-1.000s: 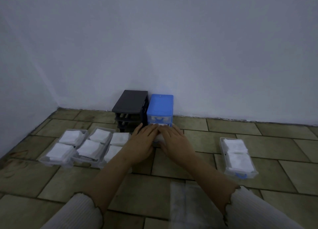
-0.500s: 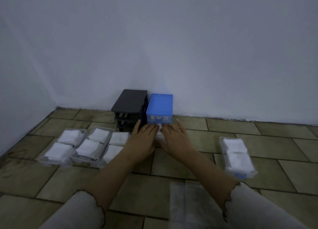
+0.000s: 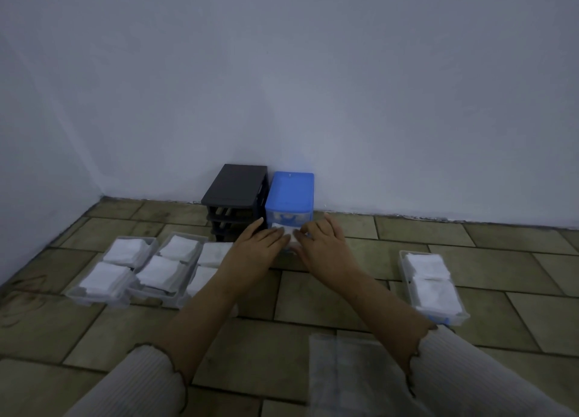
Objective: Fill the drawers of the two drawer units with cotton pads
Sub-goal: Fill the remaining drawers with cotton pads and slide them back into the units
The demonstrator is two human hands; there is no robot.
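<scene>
Progress looks partial: our left hand (image 3: 257, 247) and right hand (image 3: 326, 244), fingers straight, press a clear plastic drawer of white cotton pads (image 3: 285, 230) into the blue plastic drawer unit (image 3: 290, 194), long axis toward the wall. Filled drawers (image 3: 147, 269) wait beside the empty black plastic drawer unit (image 3: 234, 187).
</scene>
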